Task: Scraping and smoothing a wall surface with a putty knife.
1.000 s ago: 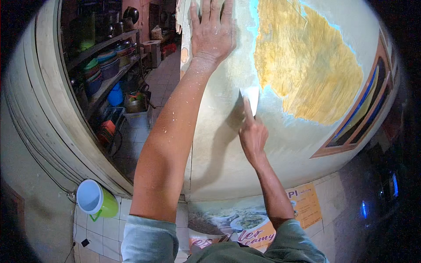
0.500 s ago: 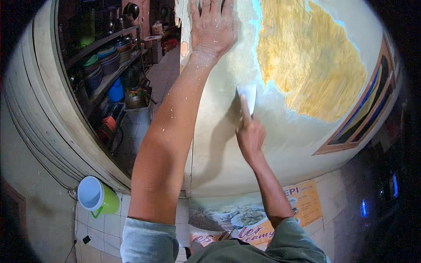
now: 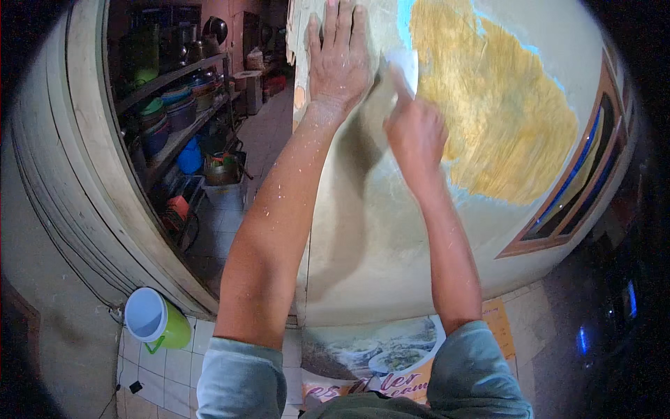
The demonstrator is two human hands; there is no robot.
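Observation:
My left hand lies flat against the pale painted wall, fingers stretched upward near its chipped left edge. White flecks dot the hand and forearm. My right hand is closed round a putty knife, one finger pointing up along it. Its wide, light blade rests on or close to the wall, just right of my left hand. The handle is hidden in my grip. Beside the blade spreads a large bare yellow-brown patch, rimmed with ragged light-blue paint.
A wood-framed window is set in the wall at right. On the left, a doorway shows a shelf stacked with basins and pots. A green bucket stands on the tiles below. A printed banner lies near my feet.
My right hand has moved the putty knife up the wall, to the left border of the bare patch. My left hand stays pressed on the wall. The view has shifted slightly.

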